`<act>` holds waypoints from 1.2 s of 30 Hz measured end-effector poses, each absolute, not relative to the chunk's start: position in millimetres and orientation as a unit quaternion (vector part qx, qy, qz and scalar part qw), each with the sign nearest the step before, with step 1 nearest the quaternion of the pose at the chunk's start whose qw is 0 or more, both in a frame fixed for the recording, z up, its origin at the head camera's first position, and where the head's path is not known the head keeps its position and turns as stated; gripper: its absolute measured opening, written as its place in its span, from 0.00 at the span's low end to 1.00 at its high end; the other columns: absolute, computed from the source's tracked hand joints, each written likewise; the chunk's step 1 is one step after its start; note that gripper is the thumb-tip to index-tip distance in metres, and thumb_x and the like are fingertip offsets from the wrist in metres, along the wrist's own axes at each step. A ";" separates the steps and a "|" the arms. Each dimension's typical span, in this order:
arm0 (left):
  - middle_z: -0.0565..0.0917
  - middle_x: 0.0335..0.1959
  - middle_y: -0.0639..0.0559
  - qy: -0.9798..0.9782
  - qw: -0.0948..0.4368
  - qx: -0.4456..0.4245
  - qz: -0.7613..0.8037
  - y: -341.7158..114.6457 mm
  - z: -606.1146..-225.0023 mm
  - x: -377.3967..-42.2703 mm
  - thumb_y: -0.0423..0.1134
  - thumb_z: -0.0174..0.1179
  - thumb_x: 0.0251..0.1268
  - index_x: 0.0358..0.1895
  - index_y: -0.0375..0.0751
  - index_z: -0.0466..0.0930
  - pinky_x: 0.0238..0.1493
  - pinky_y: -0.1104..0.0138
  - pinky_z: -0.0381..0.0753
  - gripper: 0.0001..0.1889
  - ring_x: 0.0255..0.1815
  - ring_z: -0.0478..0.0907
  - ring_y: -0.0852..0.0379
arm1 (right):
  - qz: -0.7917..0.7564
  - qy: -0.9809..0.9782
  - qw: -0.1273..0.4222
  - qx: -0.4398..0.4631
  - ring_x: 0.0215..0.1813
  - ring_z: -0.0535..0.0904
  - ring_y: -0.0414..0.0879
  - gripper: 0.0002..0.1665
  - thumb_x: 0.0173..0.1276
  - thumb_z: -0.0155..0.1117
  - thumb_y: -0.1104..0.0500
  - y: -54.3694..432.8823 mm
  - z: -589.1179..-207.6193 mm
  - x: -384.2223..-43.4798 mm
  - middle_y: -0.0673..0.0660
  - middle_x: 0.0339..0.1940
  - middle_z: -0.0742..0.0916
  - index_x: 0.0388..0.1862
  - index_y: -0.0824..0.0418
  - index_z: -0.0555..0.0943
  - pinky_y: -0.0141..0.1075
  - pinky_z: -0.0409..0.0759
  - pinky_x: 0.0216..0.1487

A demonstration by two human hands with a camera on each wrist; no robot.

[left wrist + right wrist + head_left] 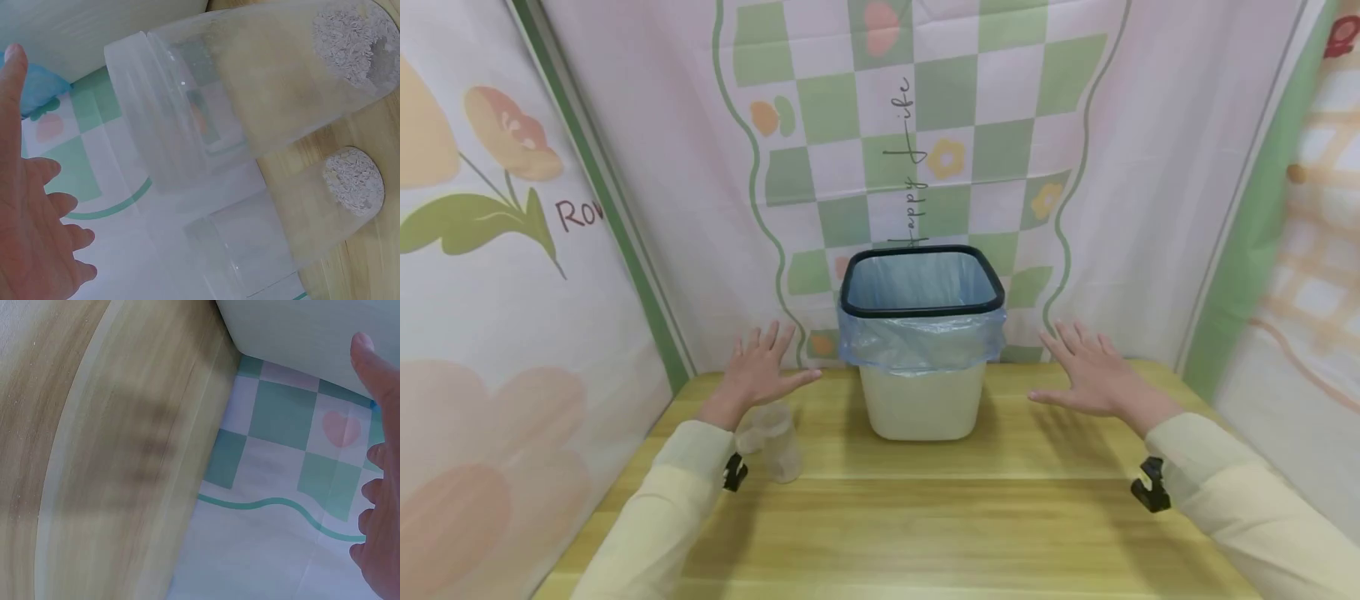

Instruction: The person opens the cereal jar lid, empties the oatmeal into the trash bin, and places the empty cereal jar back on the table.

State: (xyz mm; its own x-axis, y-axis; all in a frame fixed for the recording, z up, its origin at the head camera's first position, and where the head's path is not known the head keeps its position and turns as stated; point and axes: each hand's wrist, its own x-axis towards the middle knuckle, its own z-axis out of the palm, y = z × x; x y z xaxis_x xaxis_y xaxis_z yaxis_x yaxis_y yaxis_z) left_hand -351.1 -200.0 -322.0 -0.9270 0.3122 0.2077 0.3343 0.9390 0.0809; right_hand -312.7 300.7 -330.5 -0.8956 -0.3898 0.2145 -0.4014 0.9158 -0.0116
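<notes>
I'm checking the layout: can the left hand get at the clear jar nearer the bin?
Likely yes: the left hand is empty and close to the clear jar, and nothing visible seems to block the way; the bin stands off to one side.

The bin (922, 408) is cream, its rim (925, 312) black, its liner (922, 343) blue, the cloth (827, 108) green-and-white checked.

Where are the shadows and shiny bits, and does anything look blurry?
Head view: soft shadows on the table, shine on the blue bag, clear containers look blurry; left wrist view: tiny glints on the bigger container; right wrist view: a dark, soft-edged shadow on the table.
</notes>
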 end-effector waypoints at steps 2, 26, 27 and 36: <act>0.44 0.78 0.36 -0.980 0.094 -0.165 -0.058 -200.7 -321.8 -350.0 0.75 0.46 0.60 0.78 0.43 0.44 0.68 0.35 0.34 0.53 0.74 0.39 0.29 | 0.027 -0.973 0.104 0.204 0.73 0.40 0.75 0.64 0.61 0.57 0.27 300.6 -331.3 -312.8 0.76 0.75 0.48 0.78 0.65 0.44 0.69 0.37 0.67; 0.46 0.77 0.35 -0.974 0.110 -0.167 -0.104 -220.0 -328.1 -332.3 0.74 0.46 0.61 0.78 0.44 0.45 0.69 0.36 0.39 0.51 0.74 0.46 0.31 | 0.072 -0.966 0.106 0.226 0.71 0.51 0.76 0.57 0.65 0.59 0.32 289.8 -338.4 -294.8 0.78 0.72 0.58 0.74 0.73 0.55 0.67 0.49 0.67; 0.46 0.77 0.35 -0.974 0.109 -0.167 -0.104 -221.1 -328.9 -331.1 0.74 0.46 0.62 0.78 0.44 0.44 0.69 0.36 0.40 0.51 0.74 0.47 0.31 | 0.073 -0.964 0.112 0.229 0.70 0.52 0.76 0.56 0.65 0.60 0.32 289.0 -339.4 -293.6 0.78 0.71 0.60 0.73 0.73 0.57 0.67 0.51 0.66; 0.46 0.77 0.35 -0.973 0.109 -0.166 -0.118 -229.0 -334.4 -319.2 0.73 0.45 0.63 0.78 0.42 0.45 0.69 0.38 0.40 0.50 0.74 0.46 0.32 | 0.092 -0.949 0.150 0.261 0.65 0.63 0.75 0.50 0.65 0.61 0.35 278.8 -349.7 -282.7 0.78 0.65 0.69 0.67 0.74 0.66 0.66 0.60 0.63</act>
